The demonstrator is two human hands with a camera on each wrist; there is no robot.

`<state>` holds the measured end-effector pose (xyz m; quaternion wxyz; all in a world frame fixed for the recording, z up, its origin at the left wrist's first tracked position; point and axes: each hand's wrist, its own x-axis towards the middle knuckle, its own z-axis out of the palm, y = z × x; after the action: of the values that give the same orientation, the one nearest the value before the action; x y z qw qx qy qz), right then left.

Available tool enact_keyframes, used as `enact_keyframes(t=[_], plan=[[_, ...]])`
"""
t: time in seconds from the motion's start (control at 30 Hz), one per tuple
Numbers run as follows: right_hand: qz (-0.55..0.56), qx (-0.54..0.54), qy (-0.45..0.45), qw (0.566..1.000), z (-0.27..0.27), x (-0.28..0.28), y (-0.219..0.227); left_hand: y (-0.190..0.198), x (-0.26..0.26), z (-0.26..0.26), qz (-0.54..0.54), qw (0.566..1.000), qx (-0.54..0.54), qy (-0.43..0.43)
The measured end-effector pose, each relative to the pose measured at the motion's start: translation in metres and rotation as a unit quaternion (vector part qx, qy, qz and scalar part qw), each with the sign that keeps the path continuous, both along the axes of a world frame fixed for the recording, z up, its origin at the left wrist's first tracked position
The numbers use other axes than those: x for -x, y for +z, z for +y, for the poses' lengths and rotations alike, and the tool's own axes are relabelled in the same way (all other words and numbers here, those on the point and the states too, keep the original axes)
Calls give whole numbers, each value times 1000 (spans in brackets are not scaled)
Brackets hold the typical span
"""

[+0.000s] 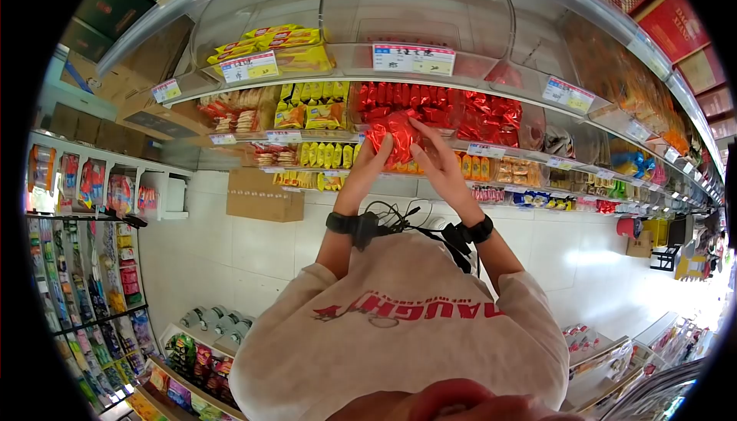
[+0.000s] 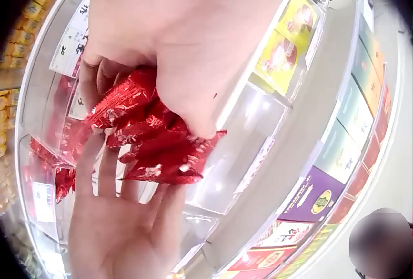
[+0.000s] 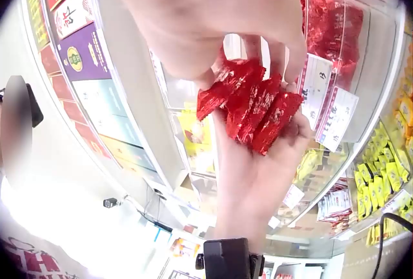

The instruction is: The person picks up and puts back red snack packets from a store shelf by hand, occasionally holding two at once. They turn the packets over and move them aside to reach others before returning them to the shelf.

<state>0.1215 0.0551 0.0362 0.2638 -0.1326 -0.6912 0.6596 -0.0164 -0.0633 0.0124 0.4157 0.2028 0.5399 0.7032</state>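
Both hands are holding one bunch of red shiny packets (image 1: 397,138) between them, up in front of the shelf. The left hand (image 1: 371,161) is cupping the bunch from the left side, with its fingers (image 3: 298,138) bent a little under the packets. The right hand (image 1: 432,158) is pressing on the bunch from the right, and its fingers (image 2: 106,176) are lying long and nearly straight. Just behind the bunch, the clear bin (image 1: 461,114) on the shelf is holding many more red packets. Yellow packets (image 1: 318,114) are sitting in the bin to the left.
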Motion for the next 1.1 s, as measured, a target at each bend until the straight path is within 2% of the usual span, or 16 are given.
enact_keyframes(t=[0.03, 0.13, 0.2, 0.33, 0.43, 0.53, 0.6, 0.7, 0.83, 0.93, 1.03, 1.1], plan=[[-8, -20, -4, 1000, -2, 4, -3, -1, 2, -3, -2, 1000, -1, 7], [6, 14, -18, 1000, -13, 13, -11, -11, 11, -10, 10, 1000, 1, 16], [-51, -27, -16, 998, -17, 14, -11, -25, 16, -16, 47, 999, 8, 10], [-90, -134, -17, 987, -27, 19, -6, -31, 23, -20, -8, 1000, -3, 4], [-96, -138, -34, 985, -33, 20, -5, -30, 25, -18, -33, 999, -10, -4], [-72, -211, -72, 972, -36, 17, -4, -25, 21, -14, -37, 999, -17, -2], [-65, -225, -84, 969, -36, 14, 1, -16, 13, -9, -55, 997, -48, 17], [-76, -242, -82, 964, -36, 7, 17, 7, -1, -5, -3, 1000, 1, 5], [-54, -264, -110, 957, -31, 0, 15, 19, -13, 8, 6, 999, -52, 12], [32, -64, -131, 989, -30, -8, 21, 30, -25, 14, -14, 997, -59, 42], [19, -183, -195, 963, -13, -21, -4, 34, -36, 16, -61, 994, -78, 49], [-42, 38, -72, 996, 0, -31, -6, 35, -43, 20, -55, 994, -86, 44]])
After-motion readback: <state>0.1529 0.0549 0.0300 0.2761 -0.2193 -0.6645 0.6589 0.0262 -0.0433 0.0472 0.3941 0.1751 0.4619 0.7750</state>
